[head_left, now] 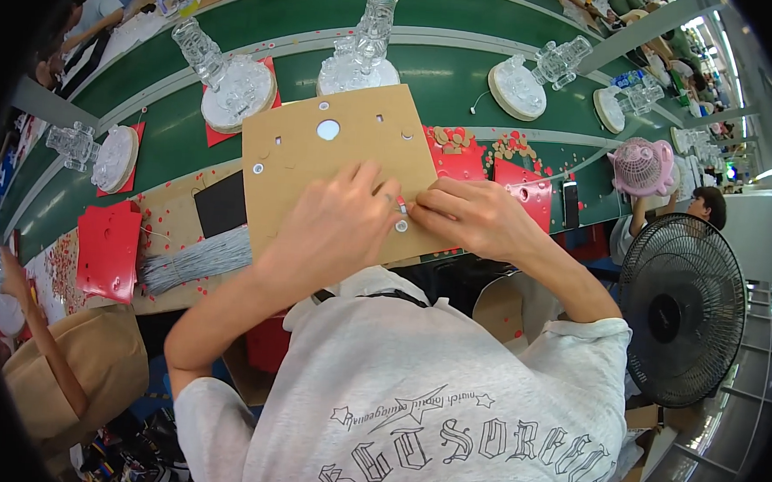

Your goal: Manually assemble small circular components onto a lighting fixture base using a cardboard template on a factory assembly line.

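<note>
A flat brown cardboard sheet [338, 164] with punched round and square holes lies on the table edge before the person, one large round hole near its top. Red punched sheets [109, 248] lie at left and red cards [528, 192] at right — beside a bundle of grey wires [197, 262]. The left hand [330, 229] and right hand [470, 217] meet fingertip to fingertip at the sheet's lower edge, pinching a small piece [402, 209] between them.

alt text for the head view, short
Both hands, left hand and right hand, pinch at a small hole on a brown cardboard sheet with punched holes. Beyond it, a green conveyor carries clear plastic toys on round bases.
</note>
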A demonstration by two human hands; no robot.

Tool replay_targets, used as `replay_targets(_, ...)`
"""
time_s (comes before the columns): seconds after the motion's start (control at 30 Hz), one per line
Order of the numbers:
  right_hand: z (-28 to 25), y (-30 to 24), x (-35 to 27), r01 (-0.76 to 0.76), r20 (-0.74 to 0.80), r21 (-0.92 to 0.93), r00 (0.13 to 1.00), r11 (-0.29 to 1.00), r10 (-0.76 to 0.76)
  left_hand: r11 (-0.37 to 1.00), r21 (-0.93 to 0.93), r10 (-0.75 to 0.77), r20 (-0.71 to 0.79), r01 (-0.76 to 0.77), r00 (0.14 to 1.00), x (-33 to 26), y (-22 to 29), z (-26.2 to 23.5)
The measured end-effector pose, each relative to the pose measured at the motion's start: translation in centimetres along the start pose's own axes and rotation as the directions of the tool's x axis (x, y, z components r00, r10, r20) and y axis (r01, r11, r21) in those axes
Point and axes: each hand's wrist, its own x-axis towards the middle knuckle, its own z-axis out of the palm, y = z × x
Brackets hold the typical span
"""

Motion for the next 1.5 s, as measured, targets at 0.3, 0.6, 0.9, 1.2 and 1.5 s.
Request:
replay_targets(0.3,0.4,-1.1,-0.2,-0.33,-0.011,0.035,0.944,0.943,0.33,0.954,-0.129,0.246,-0.173,-0.27,0.954,1.8,-1.5,2.7)
replay_targets(0.6,1.2,-1.2,-2.1,-0.397,0.002,0.046,0.918,0.917,0.397,0.963,-0.234,0.097,-0.151,-0.131,0.984,-1.7,-3.0,1.3)
replay_targets(0.9,0.6,-2.2,1.0,-0.354,-0.115,0.226,0.915,0.907,0.386,0.892,-0.414,0.004,-0.4,-0.185,0.917,-5.6,-4.3,2.0)
replay_targets(1.2,3.3,-2.7,3.0,-0.307,-0.15,0.518,0.886,0.798,0.438,0.924,-0.377,-0.207,-0.636,-0.065,0.744,-6.3,-4.0,3.3)
replay_targets(1.5,2.6,-2.2,2.9,-0.251,-0.119,0.437,0.936,0.864,0.332,0.068,-0.994,-0.752,0.007,0.087,0.66,-5.7,0.0,4.7)
